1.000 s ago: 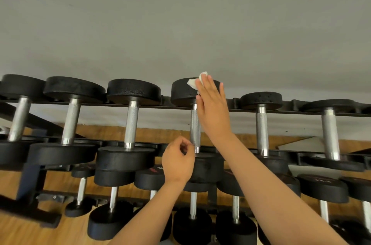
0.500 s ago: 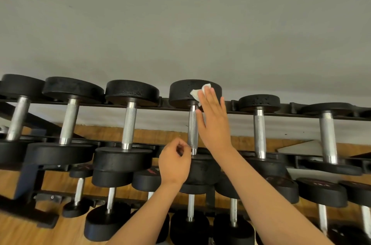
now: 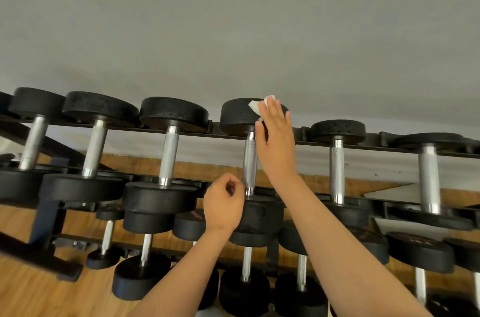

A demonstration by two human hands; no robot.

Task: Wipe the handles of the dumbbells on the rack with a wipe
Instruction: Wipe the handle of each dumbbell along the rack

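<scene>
On the top shelf of the rack (image 3: 302, 136), fourth along from the left, the dumbbell (image 3: 233, 118) being worked on lies with its knurled handle (image 3: 250, 161) running straight from near to far. The right hand (image 3: 276, 145) is laid flat over the far head, its fingers (image 3: 272, 114) straight and held close together, pressing the white wipe (image 3: 255, 106) against the black rubber, so the cloth sits on the weight, not the steel. The handle lies just left of the palm and nearward of the fingertips, bare along its whole length. The left hand (image 3: 223, 206) hovers at the handle's near end, fingers curled in with the thumb against them; nothing shows between them, and whether the fingertips touch the steel cannot be told. The right hand, carrying the wipe, looks the one to act: it would need to draw the wipe nearward and wrap it round the handle, stroking along that near-far axis
</scene>
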